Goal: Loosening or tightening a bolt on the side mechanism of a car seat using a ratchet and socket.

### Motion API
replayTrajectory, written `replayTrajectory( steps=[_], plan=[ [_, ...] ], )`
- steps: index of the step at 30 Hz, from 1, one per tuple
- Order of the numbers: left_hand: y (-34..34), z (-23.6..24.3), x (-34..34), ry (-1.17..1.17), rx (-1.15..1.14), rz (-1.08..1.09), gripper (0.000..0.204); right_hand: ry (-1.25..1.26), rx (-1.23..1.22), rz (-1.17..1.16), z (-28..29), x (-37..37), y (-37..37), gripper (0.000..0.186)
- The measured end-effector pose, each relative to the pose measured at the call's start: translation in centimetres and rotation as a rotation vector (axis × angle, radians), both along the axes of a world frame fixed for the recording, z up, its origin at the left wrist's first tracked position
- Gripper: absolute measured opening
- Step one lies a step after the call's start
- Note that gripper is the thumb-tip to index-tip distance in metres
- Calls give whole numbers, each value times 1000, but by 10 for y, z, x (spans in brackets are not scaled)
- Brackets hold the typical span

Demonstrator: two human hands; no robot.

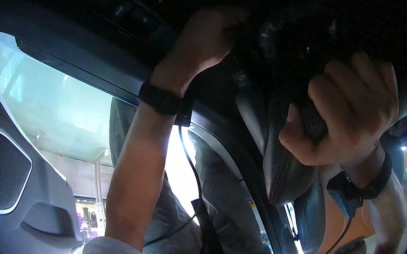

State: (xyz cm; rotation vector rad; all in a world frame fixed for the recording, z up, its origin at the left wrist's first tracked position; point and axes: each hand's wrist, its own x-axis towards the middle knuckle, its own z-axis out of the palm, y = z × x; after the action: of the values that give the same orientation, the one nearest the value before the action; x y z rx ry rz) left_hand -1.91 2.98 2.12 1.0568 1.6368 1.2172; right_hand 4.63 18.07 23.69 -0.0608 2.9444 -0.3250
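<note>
My left hand (208, 32) reaches up into deep shadow beside a dark trim panel (77, 67); its fingertips are lost in the dark. What it touches cannot be made out. To the right, my right hand (354, 111) is closed, its fingers curled and its thumb bent in. Something dark sits between thumb and fingers, too dim to name. Just below that hand is a dark stitched leather-like cushion edge (284, 176). Each wrist wears a black strap, the left strap (158, 99) and the right strap (380, 173), with a small box and a cable.
An open car door with a speaker grille (1, 171) and a pocket (49, 220) stands at the left. My grey-trousered legs (224, 207) are below, near a dark sill strip. An orange-brown panel (355, 221) shows at the lower right. The upper area is nearly black.
</note>
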Motion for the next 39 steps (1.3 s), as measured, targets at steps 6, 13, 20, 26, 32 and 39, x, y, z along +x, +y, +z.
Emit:
replayTrajectory(
  steps=[6, 13, 20, 26, 32, 39],
  plan=[
    [6, 20, -7, 53, -286, -117, 18, -36, 15, 0, 5, 3, 2, 25],
    [3, 14, -10, 209, -166, -176, 16, -45, 40, -40, -5, -2, -4, 25],
    [-2, 4, 0, -88, -118, 5, 16, -87, 51, -27, 0, -4, -4, 26],
    [9, 0, -2, 176, -313, -280, 15, -58, 43, 0, -1, -1, -2, 28],
    [6, 13, -4, -31, -100, -63, 14, -36, 36, 23, -3, -1, -2, 30],
    [7, 6, 3, 12, -6, -68, 14, -40, 52, 97, 3, -4, 3, 27]
  ],
)
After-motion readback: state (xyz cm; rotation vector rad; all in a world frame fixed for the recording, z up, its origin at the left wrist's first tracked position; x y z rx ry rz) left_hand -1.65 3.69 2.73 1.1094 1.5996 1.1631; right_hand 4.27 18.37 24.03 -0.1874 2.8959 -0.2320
